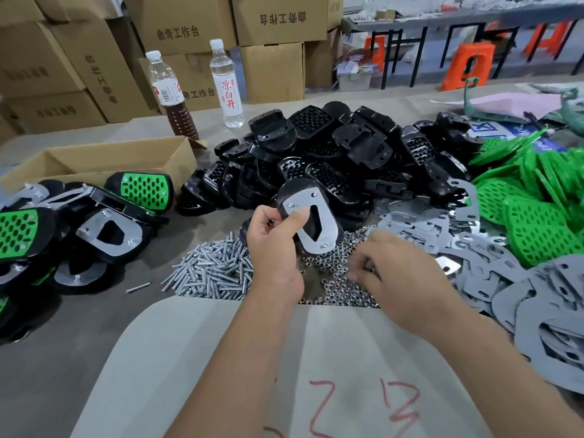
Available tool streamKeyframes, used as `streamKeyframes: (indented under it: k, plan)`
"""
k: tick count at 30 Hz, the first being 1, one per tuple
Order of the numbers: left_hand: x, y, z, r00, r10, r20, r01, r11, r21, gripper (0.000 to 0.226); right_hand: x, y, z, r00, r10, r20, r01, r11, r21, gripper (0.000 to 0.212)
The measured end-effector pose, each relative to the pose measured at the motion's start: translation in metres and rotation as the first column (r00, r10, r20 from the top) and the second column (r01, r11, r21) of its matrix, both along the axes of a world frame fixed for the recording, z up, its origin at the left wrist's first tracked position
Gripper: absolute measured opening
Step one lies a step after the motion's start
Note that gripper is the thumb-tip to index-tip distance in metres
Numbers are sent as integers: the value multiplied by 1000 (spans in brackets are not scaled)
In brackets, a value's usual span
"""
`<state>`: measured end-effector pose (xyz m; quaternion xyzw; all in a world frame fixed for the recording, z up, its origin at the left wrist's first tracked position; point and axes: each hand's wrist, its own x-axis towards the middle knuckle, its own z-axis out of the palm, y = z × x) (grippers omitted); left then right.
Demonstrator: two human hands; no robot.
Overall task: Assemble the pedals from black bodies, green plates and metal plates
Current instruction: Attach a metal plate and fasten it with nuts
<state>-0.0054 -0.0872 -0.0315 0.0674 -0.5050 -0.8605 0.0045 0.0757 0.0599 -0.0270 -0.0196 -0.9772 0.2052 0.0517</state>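
A half-built pedal stands tilted in the left hand, thumb pressed on its metal plate, long axis running up and away — bolt ends showing at the corners. Just below and right, the right hand reaches fingers-down into the heap of nuts on the tabletop; whether it has pinched one cannot be told. An open cardboard box sits far left, its contents hidden.
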Motion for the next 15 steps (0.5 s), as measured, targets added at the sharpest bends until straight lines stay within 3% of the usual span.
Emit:
streamKeyframes:
  k: [3,6,8,11,15]
  plan:
    - [-2,2,-2,1000,-13,11,13,1000,19,44,1,4,-6,994,10,-105,-19,996,-91,16]
    - [0,7,-1,1000,-30,1,30,999,-29,44,1,9,-7,952,-72,-298,-36,939,-342,20]
    - [4,11,-1,997,-73,-2,73,994,-76,43,0,13,-7,935,-137,-326,-48,864,-502,26]
    - [9,15,-3,985,-174,19,175,975,-138,43,-2,17,-6,916,-242,-319,-92,648,-756,26]
    - [11,17,-2,956,-292,17,288,932,-220,44,-1,22,-4,859,-330,-391,-155,562,-813,16]
